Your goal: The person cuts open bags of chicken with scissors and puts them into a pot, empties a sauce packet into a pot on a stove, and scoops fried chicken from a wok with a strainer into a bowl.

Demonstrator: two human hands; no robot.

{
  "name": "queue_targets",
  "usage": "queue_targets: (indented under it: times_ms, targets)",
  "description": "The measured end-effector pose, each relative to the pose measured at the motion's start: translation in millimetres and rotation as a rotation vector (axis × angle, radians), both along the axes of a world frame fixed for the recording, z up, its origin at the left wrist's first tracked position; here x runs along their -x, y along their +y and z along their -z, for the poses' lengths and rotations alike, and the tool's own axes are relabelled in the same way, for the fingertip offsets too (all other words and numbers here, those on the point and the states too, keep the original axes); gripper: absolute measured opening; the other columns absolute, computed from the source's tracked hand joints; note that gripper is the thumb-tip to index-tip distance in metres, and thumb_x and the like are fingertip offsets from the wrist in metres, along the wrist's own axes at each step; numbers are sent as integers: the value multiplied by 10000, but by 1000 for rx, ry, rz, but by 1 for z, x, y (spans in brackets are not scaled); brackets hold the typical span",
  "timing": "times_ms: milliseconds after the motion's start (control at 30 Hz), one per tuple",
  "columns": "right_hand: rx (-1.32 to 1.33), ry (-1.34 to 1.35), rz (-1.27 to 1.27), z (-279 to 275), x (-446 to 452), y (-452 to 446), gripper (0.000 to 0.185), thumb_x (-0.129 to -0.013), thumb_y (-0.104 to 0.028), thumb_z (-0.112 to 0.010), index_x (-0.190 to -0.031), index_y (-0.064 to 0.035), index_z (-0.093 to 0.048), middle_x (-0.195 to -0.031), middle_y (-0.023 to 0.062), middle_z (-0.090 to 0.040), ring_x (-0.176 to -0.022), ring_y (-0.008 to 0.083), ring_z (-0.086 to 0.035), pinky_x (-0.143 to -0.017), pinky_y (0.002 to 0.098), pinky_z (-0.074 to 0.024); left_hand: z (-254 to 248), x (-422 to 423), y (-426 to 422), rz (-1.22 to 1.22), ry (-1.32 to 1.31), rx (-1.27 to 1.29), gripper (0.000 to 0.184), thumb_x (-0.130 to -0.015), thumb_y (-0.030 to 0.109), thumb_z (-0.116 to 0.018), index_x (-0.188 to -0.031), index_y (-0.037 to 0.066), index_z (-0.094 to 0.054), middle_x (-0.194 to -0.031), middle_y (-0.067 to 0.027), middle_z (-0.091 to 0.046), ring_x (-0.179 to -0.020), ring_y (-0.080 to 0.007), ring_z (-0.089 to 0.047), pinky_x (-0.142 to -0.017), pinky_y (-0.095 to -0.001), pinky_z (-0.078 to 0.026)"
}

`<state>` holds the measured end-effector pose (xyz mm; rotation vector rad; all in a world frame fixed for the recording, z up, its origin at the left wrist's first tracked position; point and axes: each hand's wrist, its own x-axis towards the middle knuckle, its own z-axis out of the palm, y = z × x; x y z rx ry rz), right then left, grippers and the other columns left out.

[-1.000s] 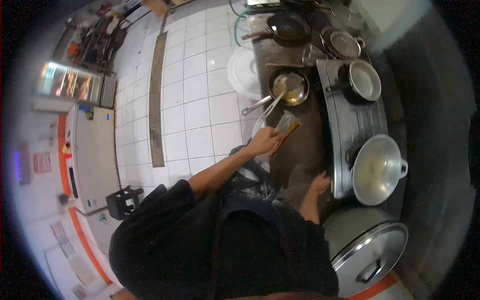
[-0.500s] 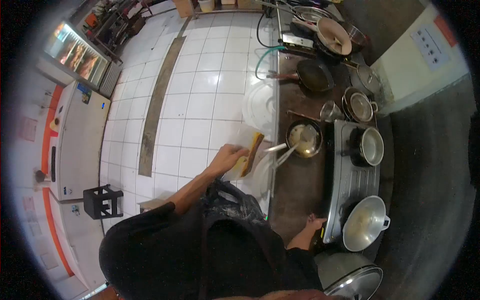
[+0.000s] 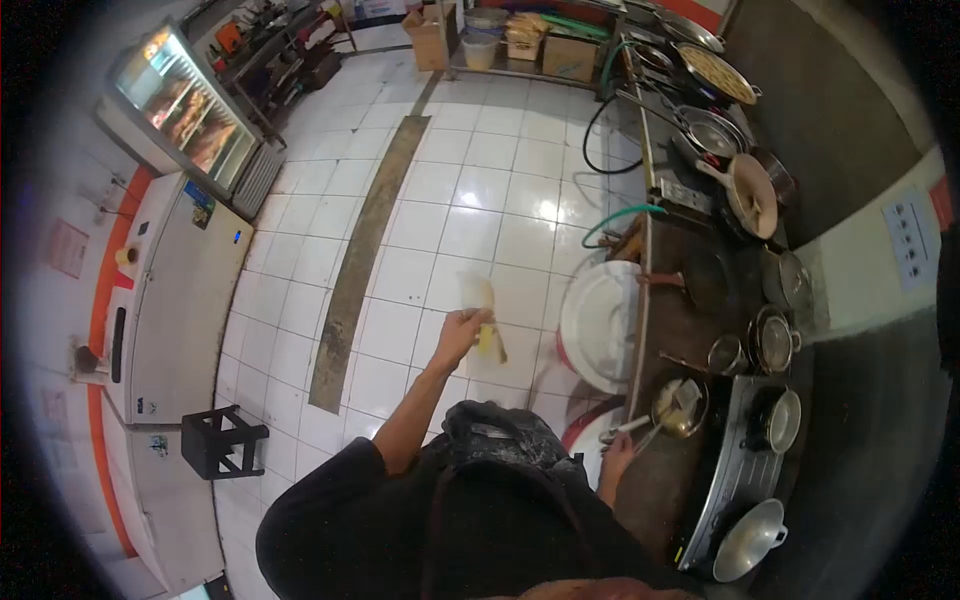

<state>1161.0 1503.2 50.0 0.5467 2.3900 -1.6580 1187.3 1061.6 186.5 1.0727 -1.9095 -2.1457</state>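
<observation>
Yellow-and-clear packet (image 3: 487, 340): near the middle of the frame, in the left hand; its yellow part shows below the fingers, a pale see-through part above them, and a brownish piece beside the yellow is too blurred to name.
Left hand (image 3: 460, 334): closed around the packet, arm stretched out over the white tiled floor (image 3: 400, 300), well apart from the counter.
Right hand (image 3: 618, 459): right of centre in the lower half, at the counter's edge, just beside the frying pan's handle; whether the fingers grip it, I cannot tell.
Frying pan (image 3: 703, 412): on the dark counter (image 3: 655, 505), right of centre, handle pointing toward the lower left; pale pieces and something golden lie inside.
Utensil (image 3: 650, 437): long and thin, running from the frying pan down toward the right hand.
Stove (image 3: 735, 460): silver, lower right, bearing a small pot (image 3: 785, 420) and, at its lower end, a wide metal pan (image 3: 748, 542).
White round cover (image 3: 600, 325): right of centre, beside the counter's edge; another white round thing sits partly hidden below it.
Skillet (image 3: 706, 280): dark, brown-handled, on the counter above the frying pan.
Stool (image 3: 212, 445): black, lower left, near the chest freezer (image 3: 175, 310).
Display fridge (image 3: 188, 110): upper left, lit inside.
</observation>
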Motion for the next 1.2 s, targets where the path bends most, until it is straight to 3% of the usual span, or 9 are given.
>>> queue_targets:
  times_ms: [33, 133, 233, 433, 700, 767, 833, 933, 1200]
  targets:
    - [86, -133, -165, -13, 0, -27, 394, -951, -347, -490, -1054, 12, -616, -787, 124, -639, -704, 244, -604, -672, 404, -485, 6, 4, -21, -69, -8, -31, 341, -892, 319, -592, -1040, 22, -669, -953, -58, -685, -840, -153, -631, -715, -309, -503]
    - [-282, -199, -582, 35, 2, -59, 373, -934, -341, -521, -1043, 2, -621, -808, 133, -649, -703, 233, -630, -649, 373, -512, 47, 22, -85, -192, -57, -60, 342, -870, 309, -605, -1048, 24, -670, -954, -59, -685, -838, -154, -634, -711, -310, -505]
    - [-279, -407, -736, 63, 37, -108, 361, -932, -333, -531, -1044, -1, -619, -815, 135, -649, -688, 232, -630, -626, 368, -514, 115, 23, -147, -266, -211, 81, 335, -848, 303, -608, -1025, 33, -697, -924, -69, -695, -814, -176, -648, -697, -304, -503]
    - [-208, -586, -759, 86, 166, -212, 339, -929, -318, -550, -1044, -6, -617, -827, 140, -649, -658, 229, -629, -580, 356, -517, 185, -11, -220, -23, -552, 660, 407, -860, 336, -519, -880, -29, -697, -841, -284, -648, -851, -424, -643, -752, -481, -504]
    - [11, -538, -362, 59, 424, -380, 199, -919, -200, -530, -1048, -61, -590, -749, 104, -607, -552, 212, -584, -457, 317, -453, 228, -20, -295, 44, -1054, 556, 433, -851, 354, -486, -921, -34, -666, -1004, -281, -633, -1005, -444, -595, -873, -485, -485]
    - [299, -488, -484, 68, 512, -433, 205, -916, -202, -559, -1061, -60, -586, -710, 91, -586, -548, 199, -584, -424, 307, -432, 184, 23, -313, -223, -1115, 443, 351, -875, 278, -457, -896, 11, -684, -941, -236, -661, -914, -430, -628, -824, -472, -511]
    - [201, -386, -558, 59, 581, -503, 215, -925, -207, -565, -1057, -38, -584, -727, 93, -593, -538, 182, -579, -415, 296, -426, 227, 29, -346, 10, -1104, 587, 314, -872, 262, -469, -871, 43, -695, -947, -214, -669, -892, -399, -640, -817, -459, -513]
    - [29, -334, -653, 28, 656, -595, 271, -949, -211, -533, -1083, 23, -559, -830, 139, -621, -597, 181, -595, -459, 305, -455, 228, 88, -401, -110, -1028, 429, 415, -874, 310, -442, -914, -38, -665, -1044, -316, -598, -989, -444, -590, -892, -484, -464]
    - [9, -455, -815, -5, 769, -781, 357, -932, -256, -565, -1162, 17, -550, -897, 155, -643, -619, 185, -616, -516, 289, -489, 251, 325, -633, -196, -859, 555, 403, -867, 353, -543, -907, -26, -675, -942, -240, -664, -919, -417, -636, -840, -486, -493]
